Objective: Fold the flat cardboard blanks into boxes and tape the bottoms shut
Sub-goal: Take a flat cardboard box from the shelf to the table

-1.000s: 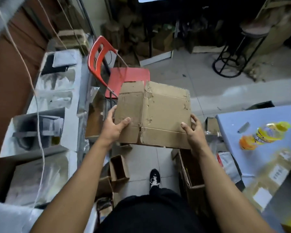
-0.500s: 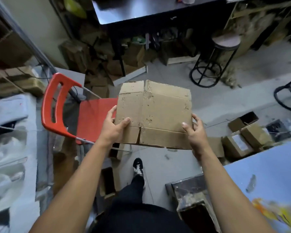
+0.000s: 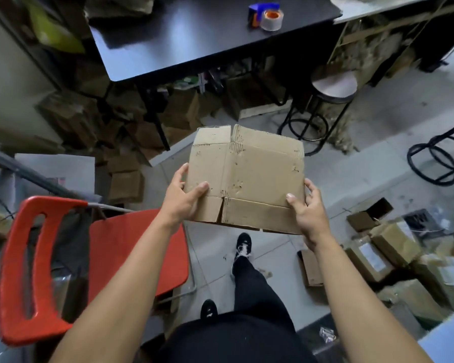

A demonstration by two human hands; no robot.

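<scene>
Holding the flat cardboard blank (image 3: 247,176) in the air in front of the body, both hands grip it at its lower corners. The left hand (image 3: 182,199) pinches the lower left corner, with the thumb on the top face and the fingers curled behind the edge. The right hand (image 3: 306,208) pinches the lower right corner in the same way, thumb on top and fingers around the side edge. The blank is tilted a little, its far edge higher, and its flaps lie flat.

Compared with half a second ago, the grip of the two hands on the blank looks the same, but the view has moved forward. The black desk (image 3: 168,51) is now much more in view, and a roll of tape (image 3: 271,20) with a blue dispenser (image 3: 258,12) beside it stands near the far right corner of this desk. The red chair (image 3: 116,258) has shifted lower and to the left in the view. The round stool (image 3: 333,85) stands right of the desk, on the floor. Small cardboard boxes (image 3: 378,247) lie on the floor at the right side. One black shoe (image 3: 243,244) steps forward on the floor under the blank.
</scene>
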